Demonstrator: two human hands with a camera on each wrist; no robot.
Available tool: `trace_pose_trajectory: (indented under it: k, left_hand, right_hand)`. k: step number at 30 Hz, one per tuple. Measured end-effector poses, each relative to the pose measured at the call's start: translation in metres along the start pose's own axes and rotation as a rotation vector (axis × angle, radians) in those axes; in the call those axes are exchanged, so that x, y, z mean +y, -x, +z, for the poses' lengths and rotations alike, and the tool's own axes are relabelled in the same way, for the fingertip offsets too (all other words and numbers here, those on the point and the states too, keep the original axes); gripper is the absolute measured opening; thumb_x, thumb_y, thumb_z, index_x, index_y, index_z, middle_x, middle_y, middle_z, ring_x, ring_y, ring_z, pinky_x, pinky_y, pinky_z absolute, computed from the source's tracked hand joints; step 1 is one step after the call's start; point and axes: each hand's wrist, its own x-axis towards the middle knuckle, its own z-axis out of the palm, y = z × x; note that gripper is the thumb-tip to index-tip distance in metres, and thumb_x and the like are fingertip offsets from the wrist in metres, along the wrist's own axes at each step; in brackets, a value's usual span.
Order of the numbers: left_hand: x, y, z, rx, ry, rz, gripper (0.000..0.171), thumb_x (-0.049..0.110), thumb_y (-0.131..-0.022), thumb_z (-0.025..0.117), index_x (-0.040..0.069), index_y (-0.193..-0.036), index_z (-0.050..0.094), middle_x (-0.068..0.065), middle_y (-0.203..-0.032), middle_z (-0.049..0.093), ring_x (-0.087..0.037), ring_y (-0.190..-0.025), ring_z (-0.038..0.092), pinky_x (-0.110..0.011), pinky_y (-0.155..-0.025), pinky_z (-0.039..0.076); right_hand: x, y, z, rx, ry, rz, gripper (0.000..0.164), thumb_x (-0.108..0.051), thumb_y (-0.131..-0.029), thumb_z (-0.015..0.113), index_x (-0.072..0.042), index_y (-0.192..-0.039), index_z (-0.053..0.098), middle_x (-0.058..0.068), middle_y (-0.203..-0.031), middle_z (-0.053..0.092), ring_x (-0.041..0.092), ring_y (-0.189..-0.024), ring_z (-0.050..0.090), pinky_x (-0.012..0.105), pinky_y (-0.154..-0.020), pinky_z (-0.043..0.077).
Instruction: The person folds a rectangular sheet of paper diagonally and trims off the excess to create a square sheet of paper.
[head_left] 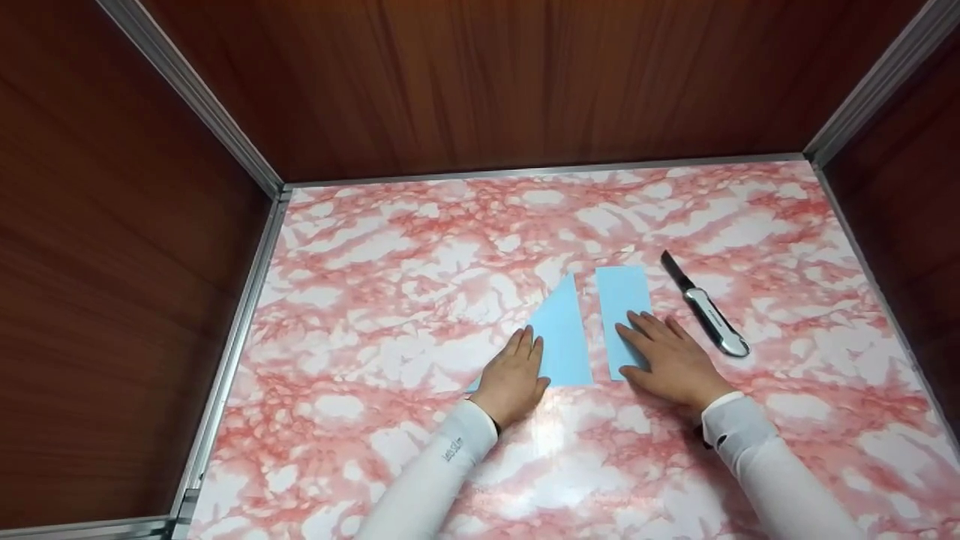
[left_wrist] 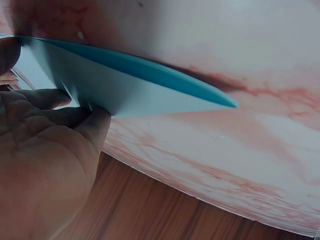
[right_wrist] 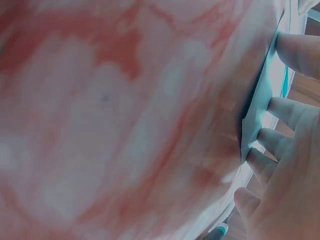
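Note:
A folded blue paper triangle lies on the table under my left hand, whose fingers rest on its sloping side. In the left wrist view the folded paper shows a gap between its layers, and the fingertips touch its upper face. To the right, a blue paper strip lies apart from the triangle across a narrow gap. My right hand rests on the strip with spread fingers; in the right wrist view the fingertips touch the strip's face. Right of that hand lies a utility knife, blade out.
The knife's dark blade points toward the back wall. Red and white marbled sheeting covers the table. Brown wood-grain panels with metal edge rails enclose it at the left, back and right.

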Motion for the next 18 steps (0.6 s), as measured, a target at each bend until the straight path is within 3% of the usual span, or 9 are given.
trace_pose_trajectory:
  k: [5,13,18]
  left_hand:
    - [0.0,-0.001,-0.002,0.001,-0.015,-0.001,0.073,0.048,-0.108,0.047,0.003,-0.161,0.028,-0.018,-0.168,0.02,-0.029,-0.155,0.018,-0.035,-0.12,0.026]
    - [0.001,-0.003,-0.006,0.016,-0.027,0.005,0.071,0.044,-0.107,0.051,0.001,-0.159,0.033,-0.019,-0.165,0.026,-0.031,-0.153,0.024,-0.036,-0.118,0.032]
    - [0.002,-0.002,-0.004,0.053,-0.036,0.01,0.07,0.044,-0.105,0.054,0.001,-0.157,0.037,-0.019,-0.164,0.03,-0.03,-0.152,0.028,-0.036,-0.116,0.034]
  right_hand:
    - [-0.007,-0.006,0.002,0.062,-0.05,0.017,0.071,-0.04,-0.095,0.07,-0.009,-0.155,0.047,0.018,-0.163,0.032,0.039,-0.15,0.026,0.059,-0.12,0.015]
    - [-0.046,-0.03,0.011,0.202,-0.1,-0.002,0.054,-0.03,-0.098,0.069,-0.002,-0.143,0.058,0.02,-0.146,0.051,0.04,-0.133,0.046,0.061,-0.107,0.037]
    - [-0.066,-0.05,0.016,0.21,-0.09,0.104,0.054,-0.03,-0.1,0.066,0.005,-0.14,0.059,0.022,-0.137,0.055,0.042,-0.122,0.05,0.059,-0.1,0.042]
